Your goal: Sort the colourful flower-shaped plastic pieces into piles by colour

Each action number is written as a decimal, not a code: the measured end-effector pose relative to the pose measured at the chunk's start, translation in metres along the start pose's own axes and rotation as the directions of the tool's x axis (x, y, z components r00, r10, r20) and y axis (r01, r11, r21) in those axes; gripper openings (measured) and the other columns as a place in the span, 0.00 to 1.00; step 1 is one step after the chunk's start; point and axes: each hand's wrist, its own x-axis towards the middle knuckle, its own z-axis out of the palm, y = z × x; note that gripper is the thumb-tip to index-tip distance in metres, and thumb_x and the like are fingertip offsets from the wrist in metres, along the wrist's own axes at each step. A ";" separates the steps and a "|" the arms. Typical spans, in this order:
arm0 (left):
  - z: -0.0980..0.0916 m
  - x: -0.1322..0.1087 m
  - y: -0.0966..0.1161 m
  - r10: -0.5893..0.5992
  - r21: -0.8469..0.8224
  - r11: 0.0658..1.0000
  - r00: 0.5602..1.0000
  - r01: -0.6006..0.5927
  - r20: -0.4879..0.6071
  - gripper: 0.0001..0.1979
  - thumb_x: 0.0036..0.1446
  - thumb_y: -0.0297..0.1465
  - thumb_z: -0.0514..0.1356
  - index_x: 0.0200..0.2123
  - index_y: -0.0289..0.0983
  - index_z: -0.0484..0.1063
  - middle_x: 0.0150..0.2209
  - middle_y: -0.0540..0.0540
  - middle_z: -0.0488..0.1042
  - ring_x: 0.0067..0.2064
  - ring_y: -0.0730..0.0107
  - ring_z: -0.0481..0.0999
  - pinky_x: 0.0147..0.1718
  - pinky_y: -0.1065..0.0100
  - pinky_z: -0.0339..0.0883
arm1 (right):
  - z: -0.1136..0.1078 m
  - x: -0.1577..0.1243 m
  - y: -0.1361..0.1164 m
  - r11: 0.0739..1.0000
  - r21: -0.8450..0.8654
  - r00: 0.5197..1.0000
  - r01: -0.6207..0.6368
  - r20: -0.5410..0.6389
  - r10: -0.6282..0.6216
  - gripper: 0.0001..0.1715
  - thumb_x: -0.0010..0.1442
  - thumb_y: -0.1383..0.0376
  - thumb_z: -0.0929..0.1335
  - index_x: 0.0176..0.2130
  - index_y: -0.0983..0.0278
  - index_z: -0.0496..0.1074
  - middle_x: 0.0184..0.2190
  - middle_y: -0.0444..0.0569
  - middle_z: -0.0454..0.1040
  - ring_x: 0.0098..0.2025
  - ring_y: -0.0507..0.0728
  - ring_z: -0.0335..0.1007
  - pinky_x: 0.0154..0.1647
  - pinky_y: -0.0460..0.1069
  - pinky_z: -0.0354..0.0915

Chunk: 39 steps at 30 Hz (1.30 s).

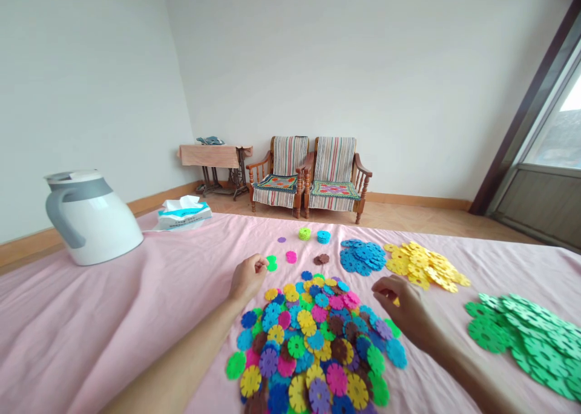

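Observation:
My left hand (247,277) is beyond the left side of the mixed pile, with its fingers pinched at the edge of a green notched disc (271,263). Another green disc overlaps that one. My right hand (398,300) hangs at the pile's right edge, fingers curled inward; whatever they hold is hidden. A bit of yellow disc (396,302) shows under the fingers, and I cannot tell if it is held. Between my arms spreads the heap of mixed-colour plastic notched discs (313,341). Pink discs (291,256) and brown discs (322,259) lie beyond it.
Farther back are a purple disc (282,239), a lime stack (304,234) and a light-blue stack (323,237). Blue (362,256), yellow (422,264) and green (535,341) heaps lie rightward. A white jug (100,220) and tissue box (184,213) stand left on the pink cloth (149,293).

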 end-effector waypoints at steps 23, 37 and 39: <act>-0.001 -0.001 0.002 0.000 0.010 1.000 1.000 0.000 -0.005 0.06 0.50 0.24 0.55 0.29 0.38 0.72 0.28 0.51 0.77 0.30 0.72 0.75 0.30 0.75 0.63 | -0.010 -0.017 -0.054 0.941 0.339 0.919 -0.007 0.373 -0.128 0.13 0.49 0.70 0.63 0.31 0.61 0.75 0.28 0.44 0.75 0.31 0.53 0.68 0.32 0.46 0.60; -0.002 -0.002 0.005 -0.010 0.006 1.000 1.000 0.010 -0.012 0.07 0.49 0.23 0.55 0.29 0.37 0.72 0.28 0.51 0.77 0.30 0.73 0.75 0.30 0.76 0.62 | 0.009 0.020 -0.027 0.936 0.342 0.987 -0.081 0.160 0.027 0.09 0.52 0.63 0.65 0.27 0.63 0.74 0.26 0.45 0.77 0.29 0.54 0.71 0.31 0.46 0.63; -0.002 -0.003 0.005 -0.011 0.004 1.000 1.000 0.011 -0.015 0.07 0.49 0.23 0.56 0.29 0.37 0.72 0.28 0.51 0.77 0.30 0.73 0.74 0.30 0.76 0.62 | 0.019 0.036 -0.028 0.945 0.312 0.989 -0.100 0.134 0.061 0.09 0.52 0.64 0.65 0.28 0.63 0.74 0.25 0.45 0.77 0.29 0.54 0.72 0.30 0.47 0.63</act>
